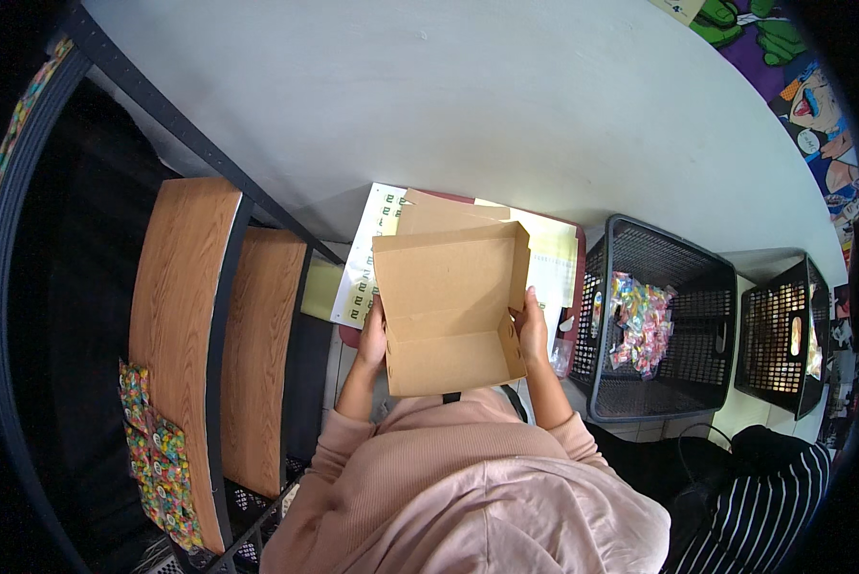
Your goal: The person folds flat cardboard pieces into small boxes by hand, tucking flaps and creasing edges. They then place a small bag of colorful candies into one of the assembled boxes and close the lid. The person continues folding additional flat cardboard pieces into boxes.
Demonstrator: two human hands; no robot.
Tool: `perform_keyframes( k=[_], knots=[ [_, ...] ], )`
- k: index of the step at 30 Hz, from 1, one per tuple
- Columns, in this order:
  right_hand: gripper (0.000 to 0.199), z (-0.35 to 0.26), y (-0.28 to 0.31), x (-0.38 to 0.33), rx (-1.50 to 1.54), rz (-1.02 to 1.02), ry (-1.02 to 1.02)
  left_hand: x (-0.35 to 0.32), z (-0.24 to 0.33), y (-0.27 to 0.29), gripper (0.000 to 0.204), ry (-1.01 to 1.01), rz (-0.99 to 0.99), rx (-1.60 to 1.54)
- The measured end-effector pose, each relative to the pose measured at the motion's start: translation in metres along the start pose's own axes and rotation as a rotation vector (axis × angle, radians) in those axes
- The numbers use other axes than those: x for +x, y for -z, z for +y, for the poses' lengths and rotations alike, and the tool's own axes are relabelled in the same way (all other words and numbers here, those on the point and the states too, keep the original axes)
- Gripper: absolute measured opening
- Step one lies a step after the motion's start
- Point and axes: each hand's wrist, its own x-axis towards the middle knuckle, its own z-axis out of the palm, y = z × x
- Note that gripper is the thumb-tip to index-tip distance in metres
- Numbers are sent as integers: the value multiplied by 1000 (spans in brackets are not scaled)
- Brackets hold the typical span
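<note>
An open brown cardboard box (449, 304) with its lid flap raised is held in front of me above my lap. My left hand (372, 337) grips its left side wall and my right hand (533, 330) grips its right side wall. The box is empty inside. Both forearms in pink sleeves come up from the lower edge.
A dark plastic basket (683, 253) with colourful wrapped sweets (640, 320) stands to my right, a second dark basket (783, 335) beyond it. White printed sheets (377, 239) lie under the box. Wooden shelves (176, 316) and a bag of colourful small items (157, 450) are on my left. A striped garment (774, 517) lies lower right.
</note>
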Motion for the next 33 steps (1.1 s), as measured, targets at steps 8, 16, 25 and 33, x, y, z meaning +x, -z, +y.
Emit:
perform_keyframes(
  k=[8, 16, 25, 33],
  knots=[
    [39, -38, -36, -22, -523, -122, 322, 7, 1, 18, 44, -275, 20, 14],
    [43, -104, -71, -39, -714, 63, 1145, 19, 22, -26, 46, -226, 33, 533],
    [27, -131, -78, -44, -1024, -52, 1578, -5, 80, -78, 48, 11, -700, 880],
    [26, -145, -79, -37, -1083, -51, 1801, -4, 124, -124, 34, 10, -593, -91]
  ],
)
